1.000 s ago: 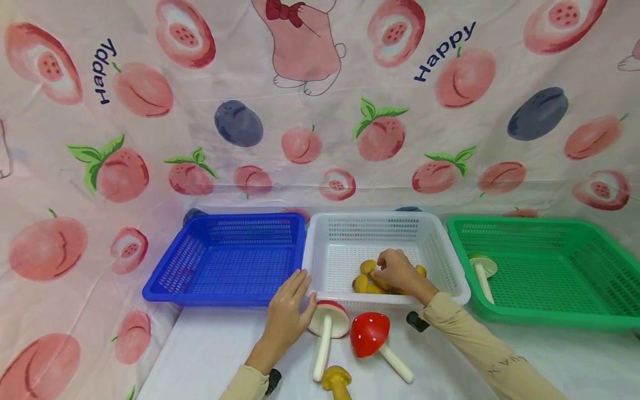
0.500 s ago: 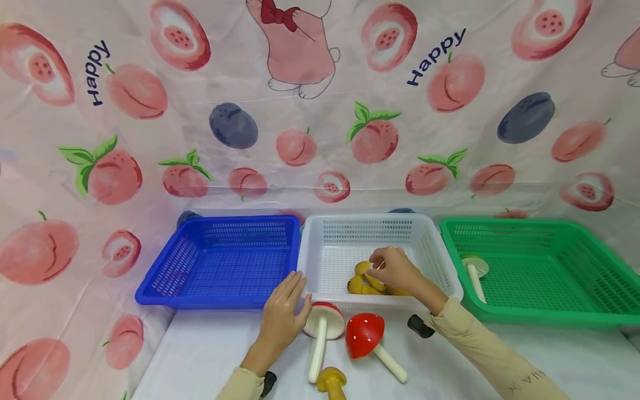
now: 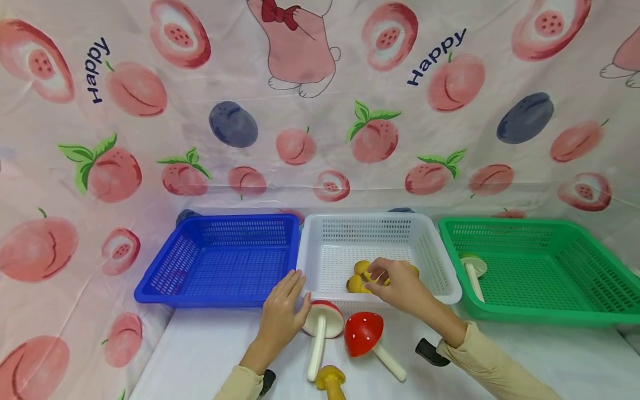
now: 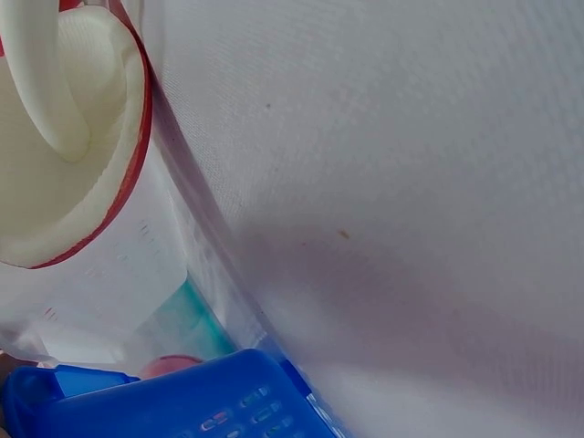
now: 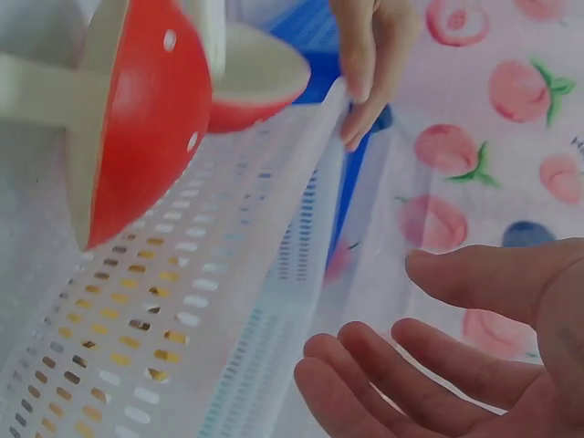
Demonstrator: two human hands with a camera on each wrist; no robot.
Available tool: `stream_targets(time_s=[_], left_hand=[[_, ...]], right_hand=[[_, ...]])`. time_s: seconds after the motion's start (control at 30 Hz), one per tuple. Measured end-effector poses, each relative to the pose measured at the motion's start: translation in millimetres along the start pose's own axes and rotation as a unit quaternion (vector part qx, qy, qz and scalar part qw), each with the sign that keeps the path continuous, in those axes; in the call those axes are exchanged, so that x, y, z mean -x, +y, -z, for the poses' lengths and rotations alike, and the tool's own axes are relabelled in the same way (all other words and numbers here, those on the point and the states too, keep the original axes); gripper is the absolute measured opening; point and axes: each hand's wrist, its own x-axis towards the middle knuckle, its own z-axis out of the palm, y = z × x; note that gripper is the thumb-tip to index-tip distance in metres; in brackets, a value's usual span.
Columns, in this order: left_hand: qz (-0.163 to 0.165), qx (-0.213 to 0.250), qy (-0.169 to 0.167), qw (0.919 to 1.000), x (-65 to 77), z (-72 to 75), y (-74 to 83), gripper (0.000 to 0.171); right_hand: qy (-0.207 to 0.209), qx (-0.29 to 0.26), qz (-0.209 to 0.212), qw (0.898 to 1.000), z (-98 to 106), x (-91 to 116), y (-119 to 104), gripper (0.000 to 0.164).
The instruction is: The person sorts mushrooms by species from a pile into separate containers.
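My right hand (image 3: pixel 403 286) hovers over the front of the white basket (image 3: pixel 380 299), above several yellow toy mushrooms (image 3: pixel 355 284). In the right wrist view its thumb and fingers (image 5: pixel 456 360) are spread apart with nothing between them. My left hand (image 3: pixel 281 311) rests with straight fingers where the rims of the blue basket (image 3: pixel 215 303) and the white basket meet. Just in front of the white basket lie a red toy mushroom (image 3: pixel 321 322) showing its pale underside and a white-dotted red toy mushroom (image 3: pixel 363 335).
A single yellow mushroom (image 3: pixel 330 378) lies on the white table (image 3: pixel 200 344), nearest to me. To the right, the green basket (image 3: pixel 550 314) holds a mushroom with a pale stem (image 3: pixel 473 272). A fruit-printed cloth (image 3: pixel 300 183) hangs behind the baskets.
My right hand has drawn back toward me, from over the yellow mushrooms to the white basket's front rim. The left hand keeps its place. The head view has shifted slightly.
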Motion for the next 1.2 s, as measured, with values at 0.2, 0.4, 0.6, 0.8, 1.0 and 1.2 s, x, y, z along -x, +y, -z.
stream_targets(time_s=[0.2,0.4,0.6,0.8,1.0,1.2], left_hand=[[-0.003,0.001,0.001,1.0000,0.1,0.8,0.7,0.037],[-0.008,0.001,0.006,1.0000,-0.2,0.1,0.0,0.037],[-0.010,-0.001,0.009,0.9999,0.5,-1.2,-1.0,0.038],[-0.011,0.002,0.010,0.9999,0.2,-1.4,-0.8,0.038],[-0.010,0.001,0.008,0.9999,0.1,-1.8,-0.7,0.038],[-0.006,-0.003,0.006,1.0000,0.5,-1.1,-0.6,0.038]], right_hand=[[-0.012,-0.022,0.019,1.000,2.5,18.3,-9.5,0.017],[-0.038,-0.033,-0.001,0.999,2.5,31.2,-21.3,0.020],[-0.056,-0.037,-0.004,0.998,-1.5,40.9,-32.9,0.021],[-0.087,-0.043,0.001,0.995,-10.8,49.1,-41.5,0.023],[-0.105,-0.059,0.026,0.992,-20.6,57.4,-46.9,0.021],[-0.136,-0.092,0.024,0.986,-34.6,66.8,-49.0,0.020]])
